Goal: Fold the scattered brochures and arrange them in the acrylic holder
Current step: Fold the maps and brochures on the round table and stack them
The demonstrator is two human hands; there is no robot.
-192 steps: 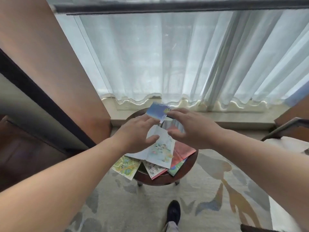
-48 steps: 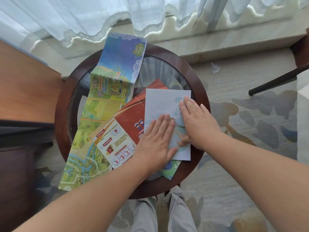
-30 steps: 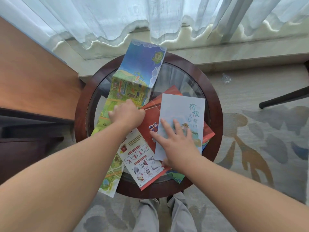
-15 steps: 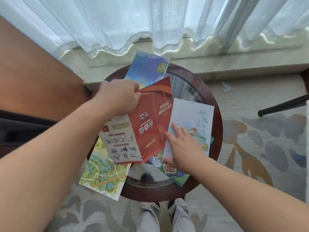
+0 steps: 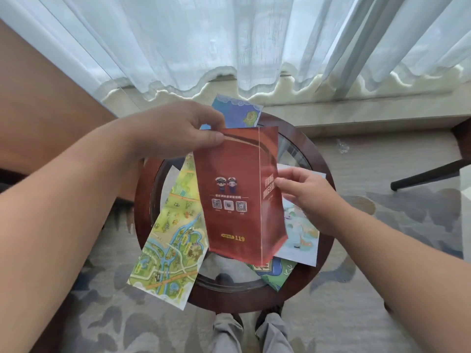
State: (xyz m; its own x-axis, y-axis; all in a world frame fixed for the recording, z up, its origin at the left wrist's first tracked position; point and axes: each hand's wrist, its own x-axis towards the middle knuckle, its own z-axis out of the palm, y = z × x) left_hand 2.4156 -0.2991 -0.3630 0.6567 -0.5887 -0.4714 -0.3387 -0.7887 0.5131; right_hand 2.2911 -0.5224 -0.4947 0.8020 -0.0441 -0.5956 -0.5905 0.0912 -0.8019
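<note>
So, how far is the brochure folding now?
Done: perhaps only the pale brochure, lying flat on the round table. In hand: the red brochure, pinched by the left hand at its top and the right hand at its right panel. Left: the long map brochure lies unfolded; no acrylic holder is in view.

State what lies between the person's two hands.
The red brochure: the left hand pinches its top corner, the right hand pinches its right flap; the head view shows this.

Four brochures were in view: one red brochure, one long map brochure, one pale illustrated brochure and one green brochure. Two hands showed, a left hand and a right hand, with one round glass-topped table.
</note>
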